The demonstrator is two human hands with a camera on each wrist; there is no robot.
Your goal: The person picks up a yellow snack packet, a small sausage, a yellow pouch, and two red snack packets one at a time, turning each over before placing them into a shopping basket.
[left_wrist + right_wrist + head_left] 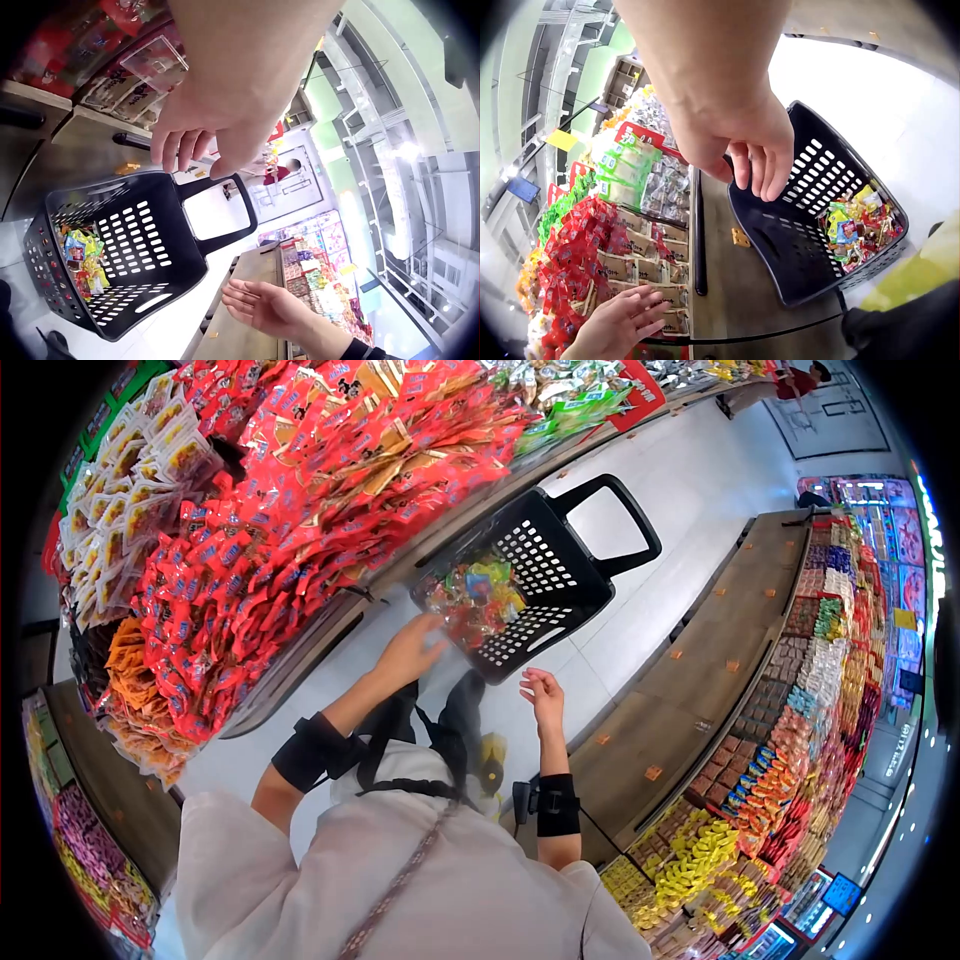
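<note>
Left grip (408,652) is loose and empty right by the black basket (570,545), which has a bunch of wrapped sweets (480,585) lying inside, then the right grip (545,695) is also relaxed, holding nothing, with a long wooden ledge (700,650) further right.

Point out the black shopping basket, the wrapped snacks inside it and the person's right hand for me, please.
Black shopping basket (184,238): left wrist view, on a solid part of its wall.
Wrapped snacks (850,231): right wrist view, near the middle of the pile.
Right hand (546,698): head view, on the middle of the hand.
</note>
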